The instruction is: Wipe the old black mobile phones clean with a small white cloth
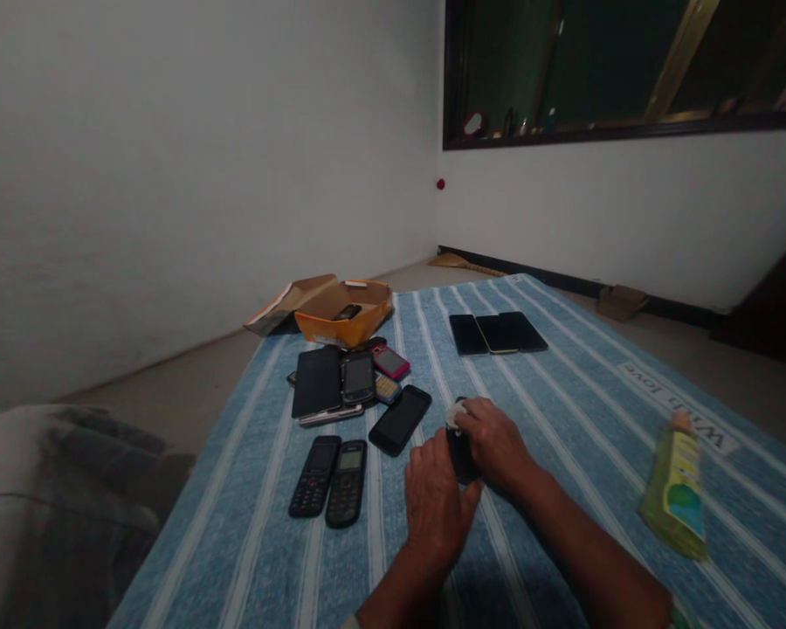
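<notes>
In the middle of the bed-like striped surface, a dark mobile phone (459, 456) lies between my hands. My left hand (436, 498) grips its near left side, the thumb reaching across the lower end. My right hand (498, 445) bends over the phone's far end, fingers closed on a small white wipe-like piece (456, 414) pressed on the phone. Fingers hide much of the phone. Just left of it rests a black smartphone (401, 421). Two keypad phones, one (315, 476) beside another (347, 483), lie side by side farther left.
A pile holds a black tablet-like device (317, 383), a slider-style phone (358, 377) and a pink phone (391, 362). Behind stands an open orange box (345, 328) with a phone inside. Several dark phones (498, 334) lie at the back. A yellow-green bottle (676, 494) lies right on the striped cloth (563, 542).
</notes>
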The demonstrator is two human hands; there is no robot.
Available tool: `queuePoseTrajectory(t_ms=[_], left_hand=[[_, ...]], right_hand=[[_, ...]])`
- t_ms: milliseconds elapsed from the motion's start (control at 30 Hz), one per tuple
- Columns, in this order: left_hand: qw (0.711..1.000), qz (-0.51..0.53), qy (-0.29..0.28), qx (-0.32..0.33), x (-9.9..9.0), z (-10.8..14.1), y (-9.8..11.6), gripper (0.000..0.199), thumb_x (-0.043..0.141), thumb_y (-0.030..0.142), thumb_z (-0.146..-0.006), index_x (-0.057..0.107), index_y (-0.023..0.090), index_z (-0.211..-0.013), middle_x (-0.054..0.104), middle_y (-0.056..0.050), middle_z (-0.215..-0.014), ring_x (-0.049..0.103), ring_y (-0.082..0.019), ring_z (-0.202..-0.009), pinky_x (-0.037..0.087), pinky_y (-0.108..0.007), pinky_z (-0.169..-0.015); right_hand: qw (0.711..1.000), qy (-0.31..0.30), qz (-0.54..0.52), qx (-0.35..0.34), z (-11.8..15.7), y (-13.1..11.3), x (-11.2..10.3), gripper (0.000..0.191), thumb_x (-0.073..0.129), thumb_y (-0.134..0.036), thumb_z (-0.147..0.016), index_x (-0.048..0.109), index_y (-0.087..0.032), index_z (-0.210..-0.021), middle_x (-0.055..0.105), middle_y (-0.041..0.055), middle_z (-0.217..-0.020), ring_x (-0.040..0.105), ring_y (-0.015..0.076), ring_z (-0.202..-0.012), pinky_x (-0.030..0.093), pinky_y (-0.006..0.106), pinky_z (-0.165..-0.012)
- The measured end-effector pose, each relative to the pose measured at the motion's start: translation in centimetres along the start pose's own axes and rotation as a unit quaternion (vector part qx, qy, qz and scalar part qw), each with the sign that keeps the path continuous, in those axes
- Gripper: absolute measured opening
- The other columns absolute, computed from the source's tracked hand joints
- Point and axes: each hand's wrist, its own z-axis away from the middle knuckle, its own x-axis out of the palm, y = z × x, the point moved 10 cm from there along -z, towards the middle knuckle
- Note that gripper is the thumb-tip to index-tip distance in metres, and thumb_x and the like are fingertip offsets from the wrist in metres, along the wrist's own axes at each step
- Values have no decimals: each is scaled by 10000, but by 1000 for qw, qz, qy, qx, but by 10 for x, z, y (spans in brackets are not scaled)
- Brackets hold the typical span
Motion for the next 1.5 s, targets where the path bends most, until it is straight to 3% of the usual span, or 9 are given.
queuePoseTrajectory(t_ms=[233, 533, 767, 867, 967, 1133, 1200, 1367, 1500], left_hand=[[996, 89, 25, 2, 2, -5, -19, 768, 683, 202, -691, 359, 119, -1383, 604, -139, -1203, 562, -296, -1078, 489, -439, -923], [990, 137, -15, -40, 4, -16, -30, 848, 705, 178, -631, 352, 143, -1401, 632, -107, -1145, 567, -287, -1110, 499, -424, -933], [992, 123, 8, -29, 2, -12, -35, 817, 646, 197, -703, 276, 116, -1428, 493, -168, -1378, 465, -325, -1260, 409, -506, -1040], [992, 123, 5, -24, 2, -11, -37, 816, 637, 201, -709, 265, 127, -1432, 475, -164, -1400, 447, -328, -1283, 399, -511, -1050], [992, 127, 9, -28, 0, -12, -38, 813, 644, 213, -711, 272, 135, -1430, 502, -157, -1373, 482, -324, -1248, 418, -508, -1029], [990, 130, 8, -47, -1, -12, -40, 849, 668, 178, -689, 270, 141, -1438, 551, -140, -1311, 493, -305, -1238, 449, -458, -1003], [990, 129, -4, -54, 0, -12, -39, 840, 675, 176, -696, 279, 138, -1436, 581, -129, -1274, 513, -285, -1208, 456, -437, -996], [992, 109, -18, -53, -3, -16, -37, 799, 676, 173, -705, 315, 145, -1418, 594, -126, -1266, 514, -283, -1214, 464, -422, -975], [993, 94, -44, -55, -3, -21, -35, 783, 666, 194, -714, 328, 139, -1418, 581, -142, -1287, 518, -298, -1220, 474, -409, -944]], right_hand=[[993, -12, -81, -84, 15, -33, 0, 147, 540, -104, -874, 659, -176, -922, 606, 79, -1062, 492, 217, -1056, 439, 333, -874], [998, 25, 27, 50, -6, 28, 3, 237, 488, -18, -842, 681, -154, -854, 612, 115, -1010, 497, 233, -1019, 432, 331, -857], [996, -5, -39, -79, 1, -41, 11, 119, 551, -134, -893, 661, -167, -862, 612, 73, -979, 504, 207, -991, 414, 319, -812], [993, -6, -54, -105, 2, -52, 11, 118, 558, -153, -900, 659, -175, -843, 612, 67, -973, 502, 198, -981, 408, 314, -787], [995, -4, -36, -92, -4, -40, 11, 129, 552, -128, -893, 664, -172, -847, 609, 68, -959, 502, 196, -971, 405, 310, -785], [1000, 20, 10, 22, -10, 10, 8, 207, 515, -47, -857, 684, -158, -901, 618, 97, -985, 506, 212, -989, 417, 320, -841], [999, 34, 7, 41, -8, 16, 6, 227, 508, -43, -857, 691, -160, -923, 623, 104, -1002, 507, 216, -1002, 423, 323, -854], [996, 26, -59, -69, -2, -27, 7, 155, 539, -114, -891, 682, -166, -926, 628, 84, -996, 516, 201, -1004, 433, 315, -853], [990, 26, -90, -104, -1, -46, 6, 124, 558, -140, -892, 666, -169, -840, 623, 71, -937, 524, 192, -962, 443, 315, -833]])
